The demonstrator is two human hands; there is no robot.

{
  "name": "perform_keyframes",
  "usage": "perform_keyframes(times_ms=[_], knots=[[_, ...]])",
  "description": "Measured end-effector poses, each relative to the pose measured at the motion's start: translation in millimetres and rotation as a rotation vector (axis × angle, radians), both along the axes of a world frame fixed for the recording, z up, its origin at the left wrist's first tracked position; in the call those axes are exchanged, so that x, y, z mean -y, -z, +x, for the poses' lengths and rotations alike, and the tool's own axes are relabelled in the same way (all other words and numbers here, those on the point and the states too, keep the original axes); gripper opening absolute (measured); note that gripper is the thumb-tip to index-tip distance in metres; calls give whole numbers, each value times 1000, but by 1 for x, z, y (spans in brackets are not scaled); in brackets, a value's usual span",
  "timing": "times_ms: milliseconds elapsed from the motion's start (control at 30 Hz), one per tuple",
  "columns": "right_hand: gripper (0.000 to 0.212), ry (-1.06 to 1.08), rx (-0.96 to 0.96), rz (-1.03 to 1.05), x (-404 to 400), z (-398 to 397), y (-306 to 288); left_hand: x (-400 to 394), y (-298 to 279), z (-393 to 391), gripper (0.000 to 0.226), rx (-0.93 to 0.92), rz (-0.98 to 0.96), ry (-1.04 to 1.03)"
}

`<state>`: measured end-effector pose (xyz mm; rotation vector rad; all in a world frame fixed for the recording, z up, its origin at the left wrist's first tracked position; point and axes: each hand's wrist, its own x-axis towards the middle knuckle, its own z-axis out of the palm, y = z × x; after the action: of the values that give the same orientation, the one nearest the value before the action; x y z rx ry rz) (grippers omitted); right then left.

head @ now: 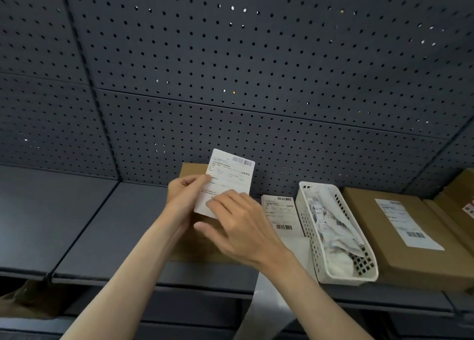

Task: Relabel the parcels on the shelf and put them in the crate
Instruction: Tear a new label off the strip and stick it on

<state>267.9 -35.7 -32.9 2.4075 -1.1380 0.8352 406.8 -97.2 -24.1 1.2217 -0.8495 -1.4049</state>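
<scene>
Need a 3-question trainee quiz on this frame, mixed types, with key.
1. True or false: the left hand pinches the held label.
2. Multiple choice: the white basket holds A) crumpled paper B) tape rolls C) scissors.
3. Fill in: a loose label sheet lies flat between the basket and the ___.

Key: 1 true. 2 A. 3 parcel under the hands. The right hand fingers the held label's lower edge; the boxes on the right carry a label already.
</scene>
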Motion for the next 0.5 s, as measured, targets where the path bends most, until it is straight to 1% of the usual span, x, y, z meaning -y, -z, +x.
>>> perform_keyframes(times_ms=[33,67,133,200,233,300,333,500], knots=[[43,16,125,72,-1,-2,0,1,1,2,12,1,1,-25],[40,72,286,124,0,-5,2,3,2,5,12,-7,1,-35],[26,277,684,256,7,-8,0,3,4,9,13,-30,-2,-35],[14,418,1067,532,21,-13,-4,1,3,11,15,-44,-15,-42],[13,424,1194,681,27,-16,-7,-1,2,11,16,-51,-22,-45],[11,384,1301,883,35,-19,-10,-2,1,11,16,-58,-29,-44],[10,367,1320,925,37,-20,-11,-2,2,12,16,-55,-26,-41],[7,358,1358,981,44,-16,-9,1,3,13,16,-39,-19,-28]])
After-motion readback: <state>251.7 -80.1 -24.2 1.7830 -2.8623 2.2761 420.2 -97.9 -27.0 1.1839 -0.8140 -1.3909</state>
